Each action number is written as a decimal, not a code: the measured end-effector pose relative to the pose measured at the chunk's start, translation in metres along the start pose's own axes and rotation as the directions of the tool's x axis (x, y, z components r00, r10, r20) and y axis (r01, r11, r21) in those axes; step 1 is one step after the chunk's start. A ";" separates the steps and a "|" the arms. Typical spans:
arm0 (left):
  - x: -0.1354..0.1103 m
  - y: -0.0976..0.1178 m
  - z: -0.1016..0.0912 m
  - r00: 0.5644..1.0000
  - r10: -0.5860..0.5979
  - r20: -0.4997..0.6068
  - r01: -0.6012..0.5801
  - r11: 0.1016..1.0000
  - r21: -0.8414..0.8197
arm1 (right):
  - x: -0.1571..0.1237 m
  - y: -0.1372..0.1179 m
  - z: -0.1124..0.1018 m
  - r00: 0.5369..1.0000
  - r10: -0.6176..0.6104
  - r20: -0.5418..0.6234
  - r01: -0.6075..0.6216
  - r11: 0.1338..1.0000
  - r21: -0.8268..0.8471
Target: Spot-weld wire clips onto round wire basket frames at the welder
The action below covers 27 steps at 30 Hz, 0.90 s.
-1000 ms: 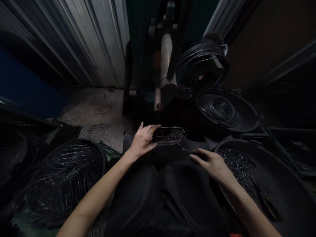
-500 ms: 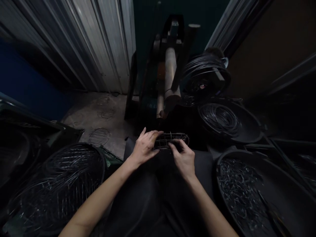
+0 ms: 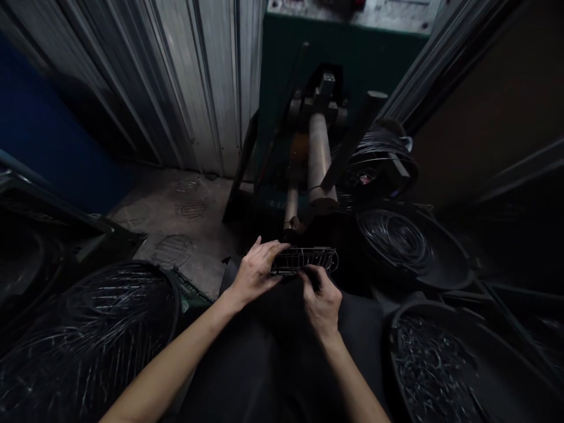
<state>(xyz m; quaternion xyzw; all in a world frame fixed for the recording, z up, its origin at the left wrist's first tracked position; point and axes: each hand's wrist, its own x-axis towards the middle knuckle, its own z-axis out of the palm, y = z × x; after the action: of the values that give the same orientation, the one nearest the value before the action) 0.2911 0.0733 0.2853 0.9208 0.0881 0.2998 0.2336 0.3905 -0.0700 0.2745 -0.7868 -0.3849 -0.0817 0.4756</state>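
Note:
A small wire cage, long and made of thin metal rods, is held level above my dark-covered lap. My left hand grips its left end, thumb below and fingers over the top. At the cage's lower near edge, my right hand is closed in a pinch. Any small piece between those right fingertips is too dark to make out. Just beyond the cage stands a machine with a thick metal cylinder and a thinner one beneath it.
On my left stands a tub full of bent wire pieces. To my right are a basin of small wire bits, a pan with a coil of wire and a wire spool. Round wire grids lie on the floor.
The view has tilted up, so the machine sits lower and its top panel shows. My right hand has shifted slightly along the cage's near edge; the left keeps its hold.

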 end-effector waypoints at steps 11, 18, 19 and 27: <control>0.006 -0.010 0.005 0.999 -0.018 -0.037 0.017 1.000 -0.012 | 0.014 0.001 0.005 1.000 0.007 0.025 -0.006 1.000 -0.025; 0.008 -0.012 0.007 0.999 0.005 -0.046 -0.005 1.000 -0.006 | 0.015 0.004 0.009 1.000 0.013 0.017 -0.014 1.000 0.015; 0.009 -0.012 0.007 0.999 0.011 -0.050 -0.011 1.000 -0.003 | 0.015 0.005 0.010 1.000 0.022 0.013 -0.022 0.999 0.033; 0.015 -0.020 0.011 0.994 0.046 -0.098 -0.044 0.999 0.025 | 0.022 0.010 0.020 0.999 0.029 -0.016 -0.028 0.996 0.080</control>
<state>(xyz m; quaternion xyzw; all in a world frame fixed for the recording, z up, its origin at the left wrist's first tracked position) 0.3088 0.0917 0.2755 0.9092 0.0820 0.3492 0.2116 0.4080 -0.0447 0.2676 -0.7719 -0.3725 -0.0662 0.5110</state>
